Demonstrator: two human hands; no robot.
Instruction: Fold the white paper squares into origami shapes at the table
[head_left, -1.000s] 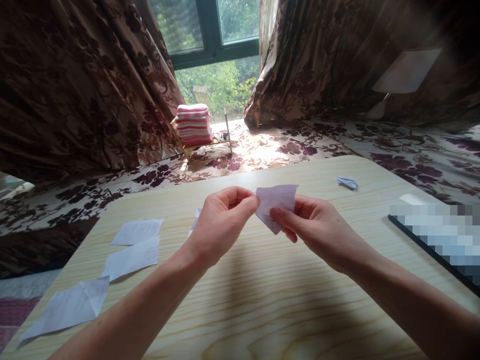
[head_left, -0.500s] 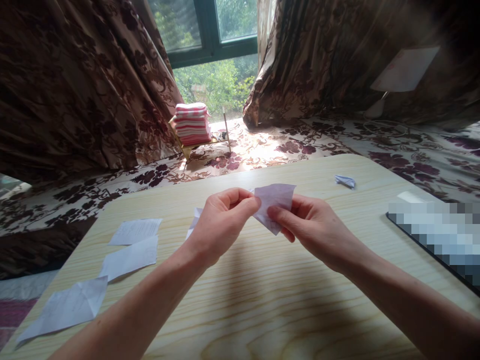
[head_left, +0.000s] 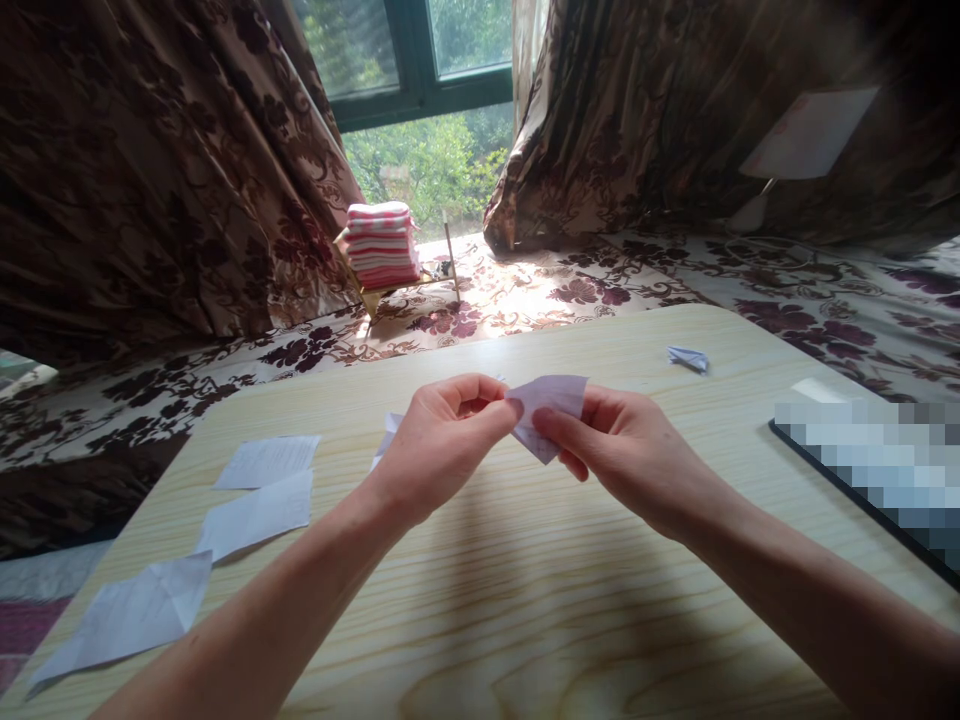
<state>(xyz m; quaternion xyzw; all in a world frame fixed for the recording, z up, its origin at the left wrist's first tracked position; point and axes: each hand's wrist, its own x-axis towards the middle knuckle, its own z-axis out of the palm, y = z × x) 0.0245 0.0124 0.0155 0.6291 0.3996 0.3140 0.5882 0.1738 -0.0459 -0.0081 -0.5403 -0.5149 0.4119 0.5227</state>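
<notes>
A small piece of thin white paper [head_left: 559, 393] is held up above the table, shaded to a pale violet. My left hand [head_left: 454, 435] pinches its left corner between thumb and fingers. On the opposite side, my right hand [head_left: 619, 430] grips it, thumb on the near face and fingers behind. The sheet bends slightly between the two thumbs. Partly hidden behind my left wrist lies another white paper piece [head_left: 388, 432]. Beyond my right hand, a small folded paper strip [head_left: 687, 359] rests near the far right of the table.
Several paper pieces lie along the table's left side, among them a lined sheet [head_left: 270, 460] and a creased one [head_left: 135, 610]. A dark-edged, blurred-out object [head_left: 862, 480] occupies the right edge of the wooden table [head_left: 450, 640]. Behind stand folded pink-striped cloths [head_left: 381, 245] and a lamp [head_left: 810, 135].
The paper's upper edge has tipped down a little and the sheet curves more between my hands. Both hands keep their hold in nearly the same place.
</notes>
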